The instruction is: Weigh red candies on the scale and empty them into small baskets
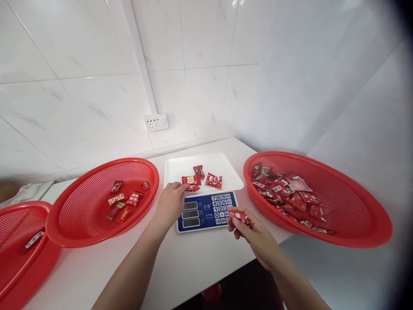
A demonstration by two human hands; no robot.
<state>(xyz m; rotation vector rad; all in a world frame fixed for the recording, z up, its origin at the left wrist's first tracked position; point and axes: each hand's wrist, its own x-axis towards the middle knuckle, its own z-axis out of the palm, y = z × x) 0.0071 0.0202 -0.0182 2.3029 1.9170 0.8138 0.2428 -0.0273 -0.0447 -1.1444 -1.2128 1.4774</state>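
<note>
A white weighing scale with a blue keypad panel [206, 212] stands on the table, its white pan [222, 161] behind the panel. Several red wrapped candies lie on the pan, among them a patterned packet [213, 181] and a smaller dark red one [198, 171]. My left hand [172, 200] reaches over the pan's front left corner, its fingers closed on a small red wrapped candy [192, 188] at the front of that group. In front of the keypad's right side, my right hand [248, 226] pinches a red wrapped candy with white spots [240, 216] between thumb and fingers.
To the right, a red mesh basket [361, 219] holds a heap of red wrapped candies [290, 193]. A second red basket [77, 193] on the left contains several, and another [29, 267] at the far left overlaps its edge. A tiled wall with a socket [156, 122] rises behind.
</note>
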